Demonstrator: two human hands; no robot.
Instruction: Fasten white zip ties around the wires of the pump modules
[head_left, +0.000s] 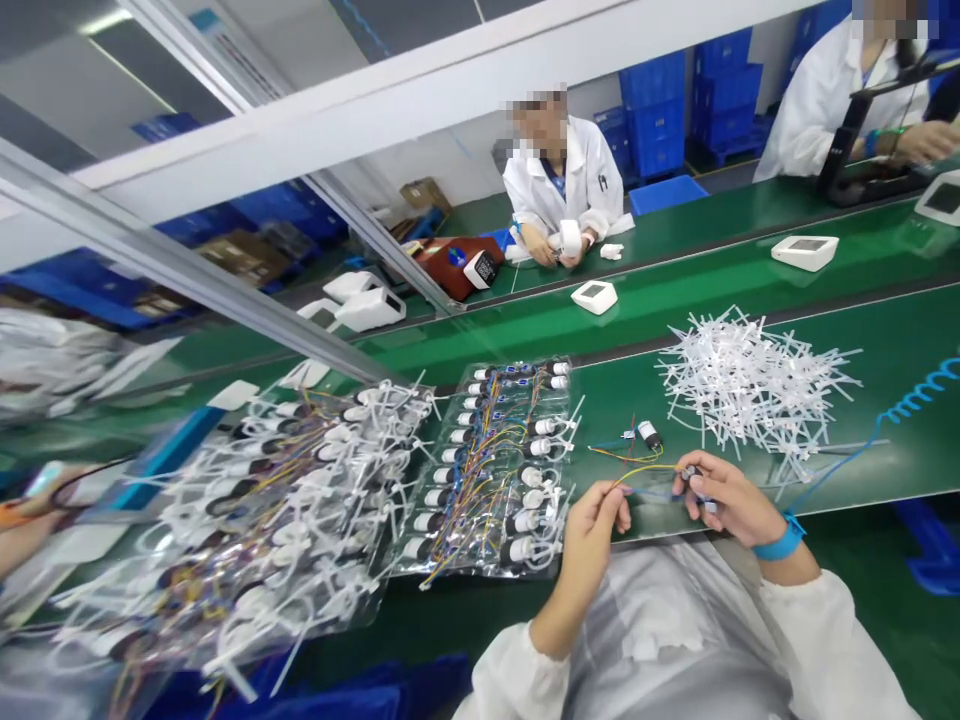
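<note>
In my right hand [716,490] is a small motor [691,474] with a dark end, mostly covered by my curled fingers. Yellow and blue wires [646,472] run from it to my left hand [600,515], whose thumb and fingertips pinch them. Both hands are over the table's near edge. Just beyond them lies another small motor [649,434], white and black, with its coloured wires spread to the left. Left of my left hand, rows of similar wired motors [525,470] rest on clear plastic, several with white cable ties attached.
A loose pile of white cable ties [750,380] lies beyond my right hand. More bundled motors [300,500] cover the left side. White devices [595,296] sit on the green conveyor. A co-worker [566,190] handles a white part opposite. A blue coiled cord [919,390] is at right.
</note>
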